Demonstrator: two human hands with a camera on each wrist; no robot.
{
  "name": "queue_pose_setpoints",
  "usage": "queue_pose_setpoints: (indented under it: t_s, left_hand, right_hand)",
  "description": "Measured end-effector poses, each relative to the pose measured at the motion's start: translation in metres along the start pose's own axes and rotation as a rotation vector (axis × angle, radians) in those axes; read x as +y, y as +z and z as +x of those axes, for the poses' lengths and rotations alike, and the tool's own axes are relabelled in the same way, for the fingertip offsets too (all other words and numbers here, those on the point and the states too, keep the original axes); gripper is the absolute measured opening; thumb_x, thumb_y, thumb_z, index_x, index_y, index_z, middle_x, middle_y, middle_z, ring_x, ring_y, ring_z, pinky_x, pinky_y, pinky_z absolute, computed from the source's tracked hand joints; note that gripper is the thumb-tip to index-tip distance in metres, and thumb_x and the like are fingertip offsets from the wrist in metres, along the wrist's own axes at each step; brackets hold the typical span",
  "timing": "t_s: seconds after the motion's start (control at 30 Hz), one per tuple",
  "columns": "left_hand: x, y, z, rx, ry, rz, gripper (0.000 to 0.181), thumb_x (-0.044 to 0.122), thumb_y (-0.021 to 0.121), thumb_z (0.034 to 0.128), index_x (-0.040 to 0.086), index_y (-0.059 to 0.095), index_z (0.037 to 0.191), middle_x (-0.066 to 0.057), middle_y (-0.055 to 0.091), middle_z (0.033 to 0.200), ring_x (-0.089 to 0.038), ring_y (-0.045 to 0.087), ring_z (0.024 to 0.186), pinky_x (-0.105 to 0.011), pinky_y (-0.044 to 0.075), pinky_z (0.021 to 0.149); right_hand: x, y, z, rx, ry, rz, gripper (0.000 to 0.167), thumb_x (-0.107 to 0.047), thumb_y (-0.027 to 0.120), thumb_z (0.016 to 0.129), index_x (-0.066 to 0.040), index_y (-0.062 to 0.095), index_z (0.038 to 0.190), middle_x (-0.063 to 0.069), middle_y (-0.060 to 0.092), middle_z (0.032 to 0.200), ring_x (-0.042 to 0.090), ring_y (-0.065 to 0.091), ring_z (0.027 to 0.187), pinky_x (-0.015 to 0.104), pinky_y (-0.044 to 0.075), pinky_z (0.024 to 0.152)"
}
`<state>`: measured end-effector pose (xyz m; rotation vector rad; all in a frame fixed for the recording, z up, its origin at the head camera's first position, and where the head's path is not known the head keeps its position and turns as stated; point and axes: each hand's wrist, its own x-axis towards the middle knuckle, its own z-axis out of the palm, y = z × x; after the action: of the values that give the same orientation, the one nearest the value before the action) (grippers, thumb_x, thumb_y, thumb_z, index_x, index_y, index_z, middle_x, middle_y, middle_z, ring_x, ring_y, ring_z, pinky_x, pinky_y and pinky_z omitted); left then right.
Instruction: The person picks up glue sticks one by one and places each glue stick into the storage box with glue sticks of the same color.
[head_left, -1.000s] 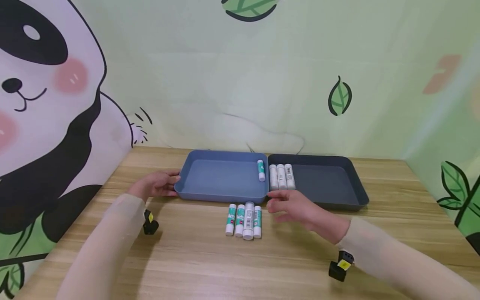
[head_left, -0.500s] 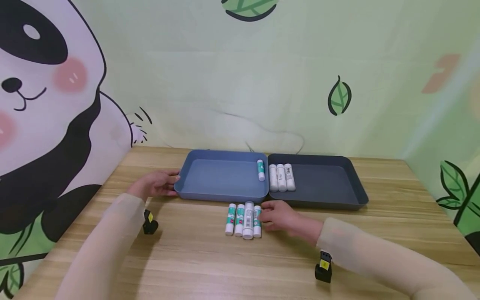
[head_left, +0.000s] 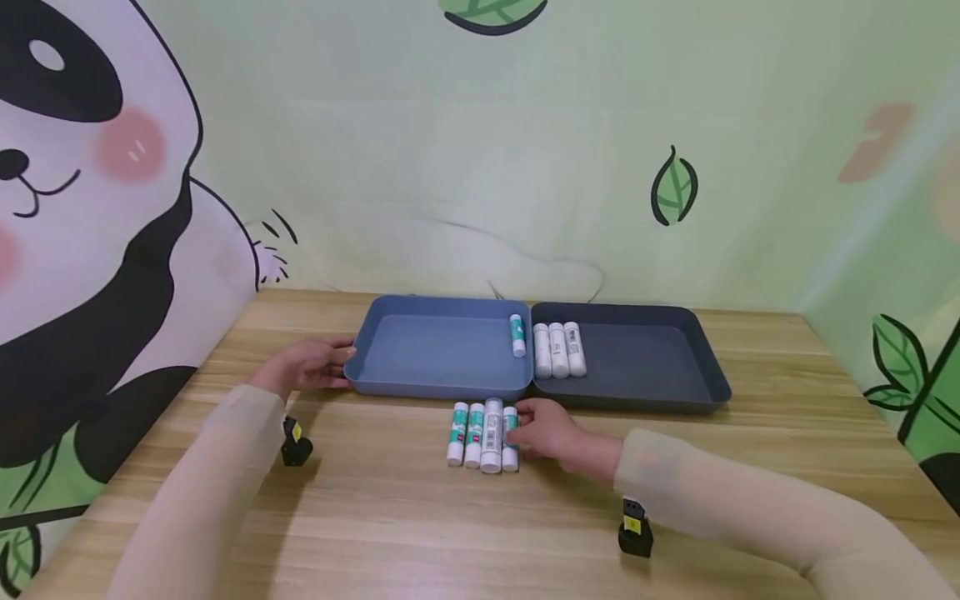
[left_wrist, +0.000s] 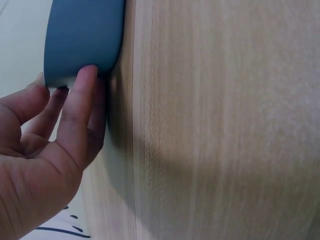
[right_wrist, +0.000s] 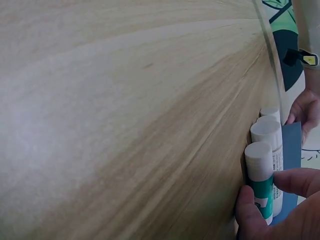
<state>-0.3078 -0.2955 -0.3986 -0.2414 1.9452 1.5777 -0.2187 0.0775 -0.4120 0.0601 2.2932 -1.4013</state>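
Observation:
My right hand (head_left: 551, 431) is at the rightmost glue stick (right_wrist: 261, 192) of a short row on the table, green-labelled with a white cap. Thumb and a finger pinch it from both sides in the right wrist view. Beside it lie a larger clear-and-white glue stick (head_left: 492, 437) and two green-labelled glue sticks (head_left: 474, 435). Off to the left, my left hand (left_wrist: 55, 135) touches the end wall of the blue tray (left_wrist: 85, 37) with extended fingers, thumb at the rim.
Inside the blue tray, a small green glue stick (head_left: 517, 336) stands against the right wall. The dark grey tray (head_left: 645, 400) adjoins it and holds three white glue sticks (head_left: 558, 350) at its left end. A printed wall (head_left: 450, 167) rises behind the wooden table (head_left: 375, 517).
My right hand has moved left and down from the trays' junction to the rightmost glue stick and taken it between thumb and finger. The left hand stays at the blue tray.

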Motion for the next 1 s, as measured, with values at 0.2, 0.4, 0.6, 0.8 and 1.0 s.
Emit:
queue_pose_setpoints:
  t_s: [0.2,0.4,0.6,0.8,1.0]
  left_hand:
    - [0.0012,-0.0002,0.0002,0.002,-0.002,-0.002,0.064,0.017,0.039,0.111,0.009,0.006,0.165,-0.008,0.054,0.125,-0.007,0.06,0.095,-0.024,0.06,0.088]
    - [0.0006,0.0003,-0.0006,0.008,-0.012,-0.01,0.064,0.018,0.039,0.1109,0.009,0.006,0.165,-0.004,0.056,0.117,-0.007,0.06,0.092,-0.024,0.06,0.087]
    - [0.0004,-0.0008,-0.001,0.002,0.008,-0.001,0.065,0.017,0.04,0.1108,0.008,0.006,0.165,-0.003,0.057,0.116,-0.006,0.06,0.093,-0.023,0.06,0.086]
    - [-0.0011,-0.0019,0.0012,0.004,0.01,0.009,0.064,0.017,0.039,0.1111,0.008,0.005,0.165,-0.005,0.055,0.119,-0.006,0.06,0.093,-0.023,0.06,0.086]
    - [-0.0004,-0.0017,0.0029,-0.008,0.011,0.009,0.064,0.017,0.038,0.1112,0.008,0.004,0.165,-0.005,0.055,0.119,-0.006,0.06,0.093,-0.023,0.06,0.087]
  right_hand:
    - [-0.0005,0.0009,0.0003,0.008,-0.018,-0.02,0.057,0.001,0.072,0.087,0.01,0.052,0.139,0.016,0.057,0.115,0.019,0.057,0.091,0.03,0.062,0.071]
    - [0.0009,0.0014,-0.0008,0.016,-0.013,-0.002,0.056,0.004,0.072,0.086,0.008,0.053,0.138,0.017,0.056,0.114,0.02,0.056,0.09,0.029,0.06,0.067]
    - [-0.0014,0.0012,-0.0033,0.031,-0.009,0.017,0.054,0.006,0.07,0.084,0.008,0.054,0.136,0.016,0.056,0.11,0.018,0.056,0.085,0.027,0.057,0.064]
    - [-0.0029,-0.0008,-0.004,0.014,0.009,0.052,0.054,0.006,0.067,0.084,0.008,0.054,0.136,0.015,0.055,0.111,0.019,0.057,0.087,0.028,0.059,0.067]
    - [-0.0057,-0.0054,-0.004,-0.023,0.033,0.122,0.054,0.008,0.065,0.084,0.01,0.051,0.137,0.012,0.053,0.107,0.017,0.058,0.084,0.027,0.06,0.069]
